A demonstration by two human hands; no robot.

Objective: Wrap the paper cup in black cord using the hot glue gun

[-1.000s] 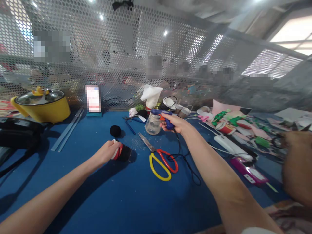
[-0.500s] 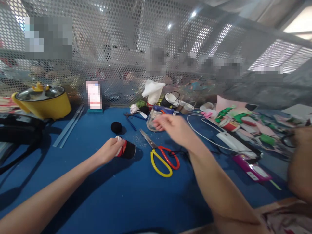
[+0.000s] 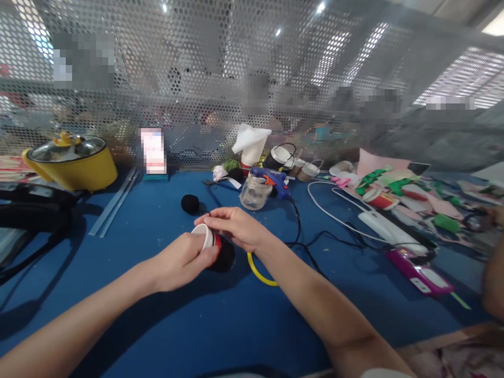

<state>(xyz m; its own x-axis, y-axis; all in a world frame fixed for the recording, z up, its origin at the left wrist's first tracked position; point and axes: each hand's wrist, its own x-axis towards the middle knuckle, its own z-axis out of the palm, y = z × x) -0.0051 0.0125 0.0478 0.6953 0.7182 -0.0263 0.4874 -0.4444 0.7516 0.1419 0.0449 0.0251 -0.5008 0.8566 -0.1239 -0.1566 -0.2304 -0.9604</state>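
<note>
My left hand (image 3: 189,260) is closed around a paper cup (image 3: 202,231), white inside and tilted, with a red band and a black covering on its outside. At the cup's rim, my right hand (image 3: 236,226) has its fingertips pinched together, with a bit of something dark and thin showing by them. What it holds is too small to name. A black ball of yarn (image 3: 190,203) lies just behind the cup. Under my right forearm, the scissors are mostly hidden, leaving a yellow handle (image 3: 260,273) in sight. Behind my right hand, a blue glue gun (image 3: 271,178) rests on a clear jar (image 3: 254,194).
A yellow electric pot (image 3: 79,170) and clear strips (image 3: 114,205) are on the left. Stacked cups (image 3: 252,152) stand by the mesh partition. To the right lie a white power strip (image 3: 381,228), cables, a purple device (image 3: 419,273) and coloured scraps. Another person's arm shows at the right edge.
My right hand has come from the jar to the cup's rim, now covering most of the scissors. My left hand has turned the cup so its opening shows.
</note>
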